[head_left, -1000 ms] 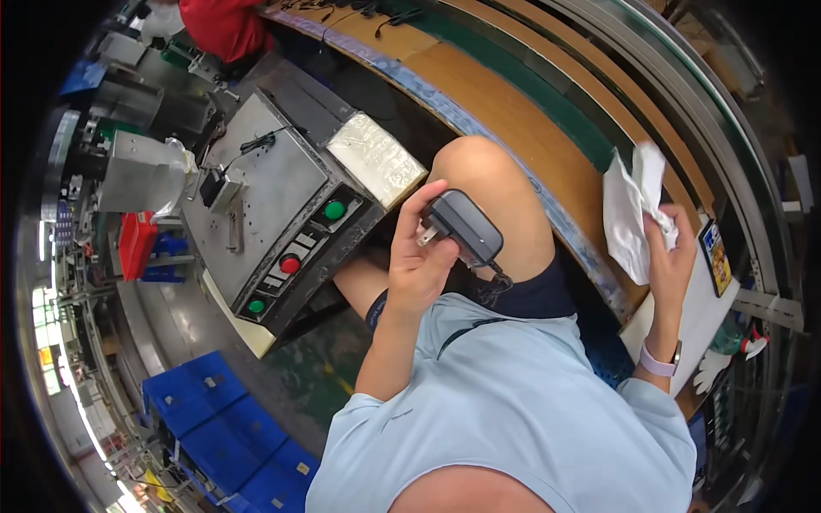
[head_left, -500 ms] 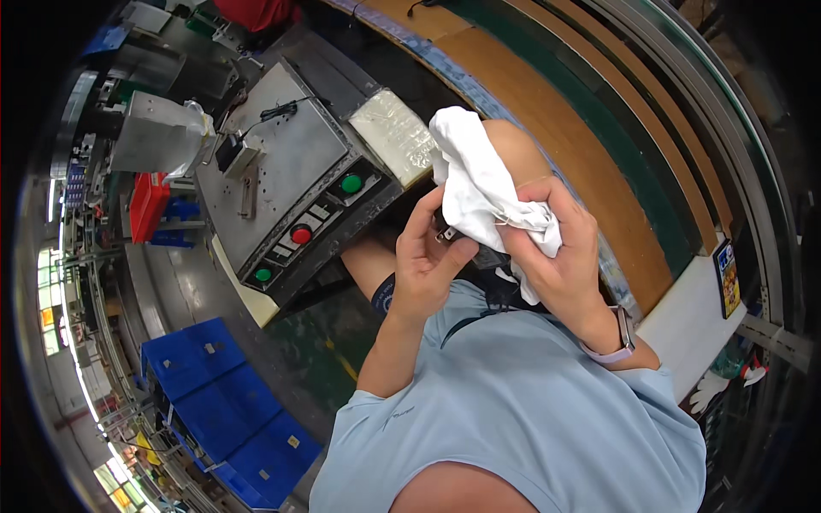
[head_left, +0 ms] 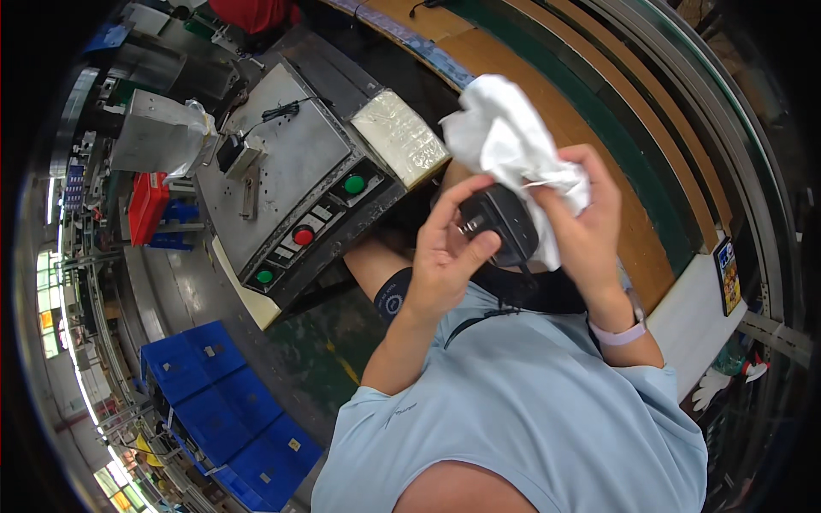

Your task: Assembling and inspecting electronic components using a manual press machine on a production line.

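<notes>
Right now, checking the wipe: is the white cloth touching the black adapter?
Touching. The head view shows the white cloth, held by the right hand, draped against the black adapter.

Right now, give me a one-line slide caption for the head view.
Left hand holds a black adapter while the right hand presses a white cloth against it, beside a grey control box.

Black adapter half-hidden by white cloth, its cord lost behind — blue bins blurred at rim

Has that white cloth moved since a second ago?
Yes. The white cloth in the right hand came in from the wooden conveyor side toward the grey control box, now against the black adapter.
</notes>
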Available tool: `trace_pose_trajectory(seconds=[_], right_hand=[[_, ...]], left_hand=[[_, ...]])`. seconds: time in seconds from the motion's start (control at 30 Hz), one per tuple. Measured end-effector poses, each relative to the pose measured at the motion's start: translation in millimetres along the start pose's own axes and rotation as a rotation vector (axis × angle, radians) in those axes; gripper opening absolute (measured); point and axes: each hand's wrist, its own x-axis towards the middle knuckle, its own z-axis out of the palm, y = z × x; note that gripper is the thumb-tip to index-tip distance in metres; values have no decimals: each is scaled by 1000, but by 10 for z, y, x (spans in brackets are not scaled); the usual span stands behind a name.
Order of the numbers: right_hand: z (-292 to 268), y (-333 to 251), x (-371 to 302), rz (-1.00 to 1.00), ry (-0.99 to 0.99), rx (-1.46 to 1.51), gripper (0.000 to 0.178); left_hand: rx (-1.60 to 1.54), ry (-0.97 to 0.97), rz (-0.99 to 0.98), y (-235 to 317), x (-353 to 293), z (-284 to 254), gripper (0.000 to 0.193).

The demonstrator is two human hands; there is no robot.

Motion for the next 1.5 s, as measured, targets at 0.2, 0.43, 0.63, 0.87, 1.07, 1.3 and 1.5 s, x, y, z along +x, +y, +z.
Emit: trace_pose_trajectory(seconds=[0.2, 0.43, 0.63, 0.87, 1.07, 1.3, 1.5], right_hand=[[-1030, 155, 168, -83, 160, -995, 35], [-579, -17, 104, -229, 58, -756, 41], [-1521, 939, 77, 203, -52, -1424, 39], [-714, -148, -47, 186, 159, -106, 32], [-107, -93, -58, -161, -362, -160, 34], [36, -21, -32, 394, -282, 705, 41], [33, -257, -129, 334, -346, 516, 45]], left_hand=[[-51, -67, 80, 49, -25, 3, 62], [-95, -104, 85, 121, -9, -130, 62], [-186, -59, 73, 70, 1, -191, 61], [-194, -47, 49, -94, 117, -149, 62], [-55, 218, -24, -226, -33, -105, 65], [119, -123, 77, 129, -112, 10, 67], [-101, -12, 36, 76, -155, -77, 73]])
